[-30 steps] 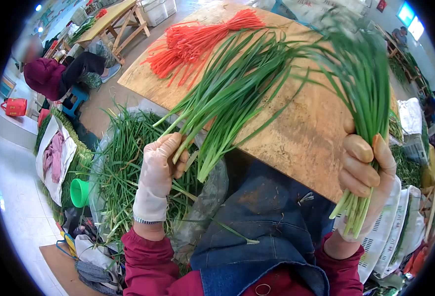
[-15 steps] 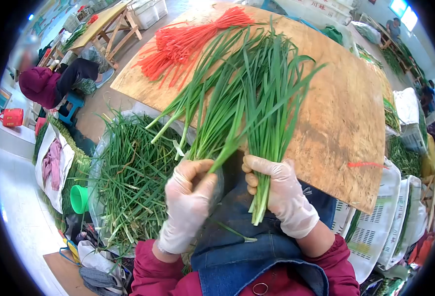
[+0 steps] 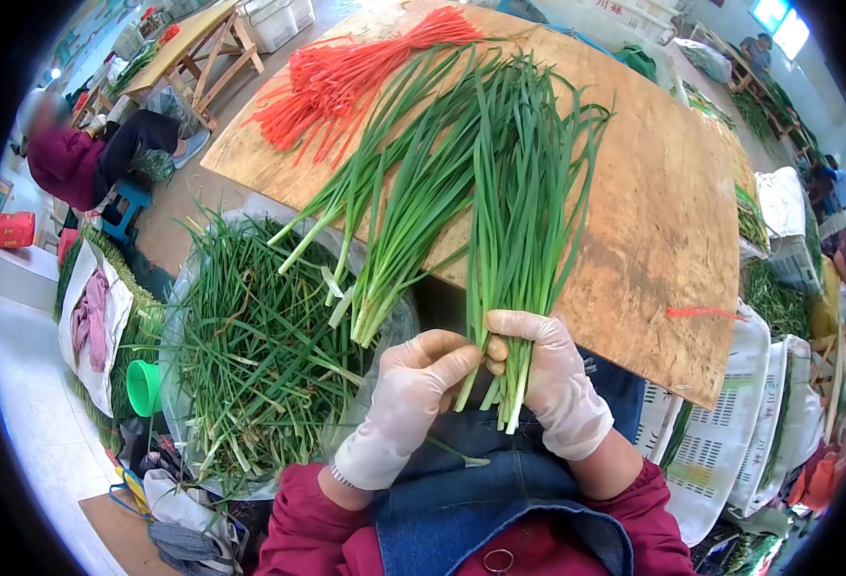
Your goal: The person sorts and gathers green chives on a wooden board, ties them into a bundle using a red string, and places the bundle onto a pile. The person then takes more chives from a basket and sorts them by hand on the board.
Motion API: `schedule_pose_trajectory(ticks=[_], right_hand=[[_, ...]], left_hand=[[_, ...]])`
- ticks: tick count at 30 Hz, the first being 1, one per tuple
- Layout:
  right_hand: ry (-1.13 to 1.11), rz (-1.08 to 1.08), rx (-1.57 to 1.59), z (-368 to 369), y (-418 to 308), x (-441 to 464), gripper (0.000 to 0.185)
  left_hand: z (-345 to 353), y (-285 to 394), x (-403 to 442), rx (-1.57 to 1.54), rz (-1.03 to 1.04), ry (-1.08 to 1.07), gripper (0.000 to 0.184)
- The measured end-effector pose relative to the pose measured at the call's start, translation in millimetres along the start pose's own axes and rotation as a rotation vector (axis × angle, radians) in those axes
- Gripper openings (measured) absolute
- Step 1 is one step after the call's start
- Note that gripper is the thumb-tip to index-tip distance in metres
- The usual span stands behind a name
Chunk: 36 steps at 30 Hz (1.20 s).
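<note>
My right hand [image 3: 559, 379], in a thin whitish glove, is wrapped round the lower stalks of a bunch of garlic chives [image 3: 524, 211]. The leaves of this bunch lie over the wooden board [image 3: 658, 269], and its pale cut ends stick out below my fist. Close against it, my gloved left hand [image 3: 409, 389] pinches a chive stalk [image 3: 467, 384] at the bunch's left side. Loose chives [image 3: 394, 250] lie on the board to the left, their white ends over its edge. One cut piece of leaf [image 3: 459, 454] rests on my denim apron [image 3: 500, 480].
Red plastic ties [image 3: 346, 82] lie heaped at the board's far left, and a single red tie [image 3: 701, 313] at its right. A plastic-lined heap of chive scraps [image 3: 255, 355] stands left. White crates [image 3: 721, 442] are at right. A person [image 3: 87, 158] sits at far left.
My left hand has moved right, from the loose chives to the bunch, bringing a stalk against it. My right hand keeps its hold. The view has shifted slightly.
</note>
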State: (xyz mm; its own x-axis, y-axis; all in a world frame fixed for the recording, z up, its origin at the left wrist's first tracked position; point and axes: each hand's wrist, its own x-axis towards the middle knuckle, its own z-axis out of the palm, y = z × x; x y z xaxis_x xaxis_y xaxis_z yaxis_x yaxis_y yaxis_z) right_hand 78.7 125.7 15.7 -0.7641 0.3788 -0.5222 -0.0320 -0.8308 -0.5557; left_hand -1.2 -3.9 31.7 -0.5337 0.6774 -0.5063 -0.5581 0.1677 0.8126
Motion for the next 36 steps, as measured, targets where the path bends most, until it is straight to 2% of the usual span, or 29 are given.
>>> schedule_pose_trajectory(ticks=[3, 4, 7, 9, 11, 14, 15, 17, 19, 20, 21, 22, 25, 26, 27, 29, 32, 35, 36], right_hand=[[0.036, -0.032, 0.023, 2.5, -0.5, -3.0, 0.013], [0.031, -0.039, 0.035, 5.1, -1.1, -4.5, 0.014], [0.004, -0.042, 0.031, 6.4, -7.2, -7.9, 0.014], [0.022, -0.074, 0.097, 8.5, -17.9, -11.7, 0.012], [-0.047, -0.099, 0.17, 14.5, -32.6, -24.1, 0.011], [-0.15, -0.239, 0.184, 16.7, -58.9, -44.2, 0.017], [-0.188, -0.281, 0.223, 22.1, -66.6, -50.0, 0.021], [-0.206, -0.398, 0.176, 24.1, -75.2, -51.8, 0.032], [-0.262, -0.451, 0.118, 8.1, -84.9, -44.9, 0.038], [-0.091, -0.434, 0.122, 15.6, -84.3, -42.9, 0.031], [-0.02, -0.39, 0.082, 6.7, -82.6, -36.6, 0.027], [0.052, -0.346, 0.043, -12.5, -78.7, -23.3, 0.023], [0.3, -0.2, -0.214, -35.0, -69.6, -1.3, 0.01], [0.316, -0.115, -0.245, -44.7, -66.7, 5.6, 0.01], [0.391, -0.159, -0.441, -29.8, -65.3, -2.7, 0.014], [0.292, -0.367, -0.46, -24.5, -60.2, -6.1, 0.017], [0.57, -1.094, -1.151, -25.2, -60.2, -12.1, 0.019], [0.431, -0.807, -1.011, 10.7, -61.8, -39.9, 0.02], [0.324, -0.564, -0.974, 24.9, -57.6, -43.6, 0.021]], left_hand=[[8.2, -6.3, -8.3, 0.069, 0.235, 0.154, 0.008], [0.7, -18.0, -10.6, 0.231, 0.457, 0.155, 0.006], [-22.5, -19.2, -40.5, 0.292, 0.688, 0.319, 0.011], [-51.3, -25.3, -50.4, 0.12, 0.789, 0.593, 0.019], [-88.0, -17.4, -53.3, 0.021, 0.646, 0.944, 0.024], [-145.7, -32.8, -49.9, 0.321, 0.343, 0.892, 0.027], [-143.3, -36.7, -46.2, 0.371, 0.334, 0.858, 0.024], [-130.5, -46.4, -26.3, 0.733, 0.692, 0.792, 0.018], [-95.3, -18.9, -9.1, 0.951, 0.913, 0.652, 0.013], [-82.3, -11.4, -3.6, 0.977, 0.821, 0.626, 0.012], [-72.2, -6.7, 1.7, 1.002, 0.728, 0.597, 0.013], [-66.3, -5.1, 9.2, 1.05, 0.72, 0.616, 0.014], [-69.6, -12.6, 26.7, 1.058, 0.939, 0.619, 0.014], [-66.1, -10.8, 23.4, 0.96, 0.886, 0.621, 0.013], [-59.9, -6.6, 14.9, 0.863, 0.832, 0.625, 0.013], [-52.2, -1.3, 1.9, 0.642, 0.725, 0.597, 0.013], [-41.0, 0.8, -10.4, 0.323, 0.617, 0.529, 0.013], [-26.4, -9.4, -12.2, 0.458, 0.785, 0.479, 0.009], [-19.9, -11.0, -13.1, 0.562, 0.868, 0.471, 0.012]])
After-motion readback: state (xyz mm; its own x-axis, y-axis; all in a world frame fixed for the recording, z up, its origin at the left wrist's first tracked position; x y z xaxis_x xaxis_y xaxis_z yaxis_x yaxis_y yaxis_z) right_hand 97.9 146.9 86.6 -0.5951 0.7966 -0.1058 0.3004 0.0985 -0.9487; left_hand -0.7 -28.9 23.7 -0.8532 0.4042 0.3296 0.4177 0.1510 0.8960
